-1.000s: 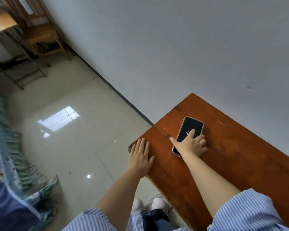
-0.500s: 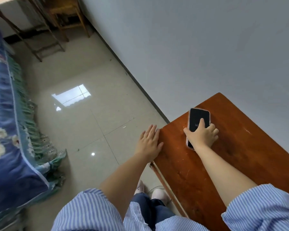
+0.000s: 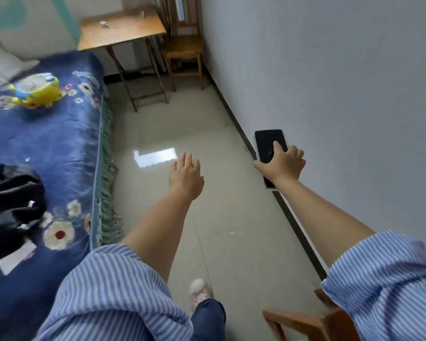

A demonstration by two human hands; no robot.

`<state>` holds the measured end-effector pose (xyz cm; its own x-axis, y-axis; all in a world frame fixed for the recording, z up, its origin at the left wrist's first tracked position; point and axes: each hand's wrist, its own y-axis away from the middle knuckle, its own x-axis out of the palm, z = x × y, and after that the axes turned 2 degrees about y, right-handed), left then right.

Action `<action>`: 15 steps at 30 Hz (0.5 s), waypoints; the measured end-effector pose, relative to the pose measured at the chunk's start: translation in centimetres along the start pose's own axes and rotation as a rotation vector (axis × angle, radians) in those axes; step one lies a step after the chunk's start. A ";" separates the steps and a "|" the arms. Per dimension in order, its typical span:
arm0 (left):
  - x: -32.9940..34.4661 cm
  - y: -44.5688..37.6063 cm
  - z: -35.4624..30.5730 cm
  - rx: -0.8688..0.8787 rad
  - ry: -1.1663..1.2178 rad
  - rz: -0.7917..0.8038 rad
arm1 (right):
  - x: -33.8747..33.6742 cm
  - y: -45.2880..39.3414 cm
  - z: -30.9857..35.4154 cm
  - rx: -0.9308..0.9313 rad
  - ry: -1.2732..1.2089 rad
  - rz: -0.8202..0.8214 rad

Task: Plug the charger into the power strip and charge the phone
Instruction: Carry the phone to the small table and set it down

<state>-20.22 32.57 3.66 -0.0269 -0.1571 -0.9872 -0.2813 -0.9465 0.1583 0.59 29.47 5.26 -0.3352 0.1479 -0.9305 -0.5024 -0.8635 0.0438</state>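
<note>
A black phone [image 3: 268, 143] with a dark screen is held in the air in front of the grey wall, gripped by my right hand [image 3: 284, 164] around its lower half. My left hand [image 3: 186, 177] is stretched out over the floor with fingers apart and nothing in it. Neither a charger nor a power strip is in view.
A bed with a blue flowered cover [image 3: 54, 148] fills the left, carrying a yellow toy fan [image 3: 36, 91] and a black garment [image 3: 9, 203]. A wooden desk [image 3: 121, 30] and chair [image 3: 182, 49] stand at the far end. A red-brown table corner [image 3: 303, 321] shows bottom right.
My right hand has lifted the phone off the red-brown table. My left hand left the table edge. The view has turned left, away from the table, toward the bed and far desk.
</note>
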 end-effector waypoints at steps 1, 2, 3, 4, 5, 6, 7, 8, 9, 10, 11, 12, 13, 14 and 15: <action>-1.2 -1.9 2.5 -0.013 -0.009 -0.024 | 0.4 -1.6 3.1 -0.023 -0.010 -0.014; -2.5 -3.6 4.8 -0.032 -0.010 -0.045 | 0.7 -2.9 6.1 -0.046 -0.026 -0.018; -3.6 -5.2 7.0 -0.051 -0.008 -0.071 | 1.0 -4.3 8.9 -0.071 -0.032 -0.015; -4.7 -6.7 9.1 -0.077 -0.005 -0.088 | 1.2 -5.5 11.6 -0.099 -0.043 -0.018; -5.9 -8.4 11.6 -0.107 -0.005 -0.107 | 1.6 -7.0 14.7 -0.131 -0.046 -0.017; -6.8 -9.6 13.1 -0.127 0.005 -0.125 | 1.8 -8.1 16.8 -0.159 -0.049 -0.015; -7.6 -11.1 14.9 -0.148 0.017 -0.145 | 2.1 -9.4 19.2 -0.190 -0.044 -0.014; -8.3 -12.3 16.4 -0.169 0.030 -0.155 | 2.5 -10.7 21.3 -0.216 -0.045 -0.015; -9.0 -13.9 18.1 -0.186 0.032 -0.166 | 2.8 -12.3 23.7 -0.241 -0.042 -0.014; -9.4 -14.8 19.0 -0.200 0.042 -0.166 | 3.0 -13.2 24.9 -0.252 -0.046 -0.009; -9.8 -16.5 20.7 -0.217 0.035 -0.179 | 3.5 -14.8 26.8 -0.275 -0.039 -0.006; -10.4 -18.1 22.1 -0.234 0.033 -0.200 | 4.0 -16.5 28.7 -0.299 -0.039 -0.009; -10.8 -19.3 23.3 -0.251 0.030 -0.214 | 4.2 -17.6 30.1 -0.318 -0.024 -0.008; -11.4 -20.8 24.6 -0.267 0.038 -0.232 | 4.3 -19.2 31.6 -0.342 -0.027 -0.011; -12.0 -22.4 26.0 -0.291 0.029 -0.242 | 4.5 -20.9 33.3 -0.360 -0.020 -0.010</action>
<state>-38.51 62.96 11.48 0.0353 0.0774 -0.9964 0.0085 -0.9970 -0.0771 -16.98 64.23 12.30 -0.3491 0.1639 -0.9226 -0.1938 -0.9759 -0.1000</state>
